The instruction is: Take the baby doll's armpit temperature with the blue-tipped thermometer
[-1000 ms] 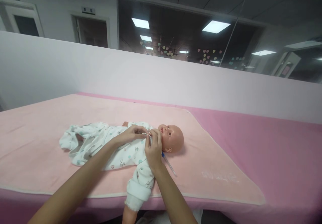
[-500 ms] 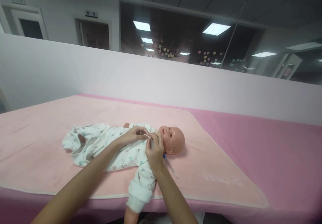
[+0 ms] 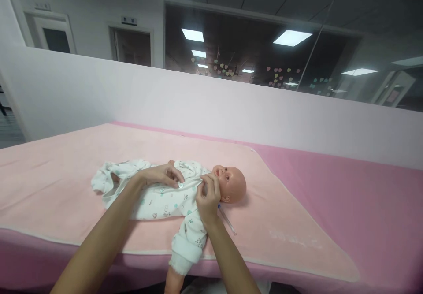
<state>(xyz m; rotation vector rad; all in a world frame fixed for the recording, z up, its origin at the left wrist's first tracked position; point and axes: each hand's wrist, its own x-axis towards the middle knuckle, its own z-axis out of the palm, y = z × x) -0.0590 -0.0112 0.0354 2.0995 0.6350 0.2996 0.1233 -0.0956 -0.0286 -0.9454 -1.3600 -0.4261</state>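
The hands are apart: the left hand [image 3: 165, 175] has its thumb and fingertips parted beside a button [image 3: 181, 185] at its 4 o'clock, while the right hand [image 3: 209, 193] seems to pinch the collar of the white outfit [image 3: 155, 208]. Beneath both, the doll [image 3: 234, 184] lies face up on the peach blanket [image 3: 284, 236], long axis from 9 to 3 o'clock, its head nearer the right hand.

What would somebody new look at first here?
Probably the bald doll, lying on the peach blanket in a white patterned outfit. Next, over its front, the left hand by a button and the right hand near its mouth. Then maybe the coloured hearts on the dark window behind.
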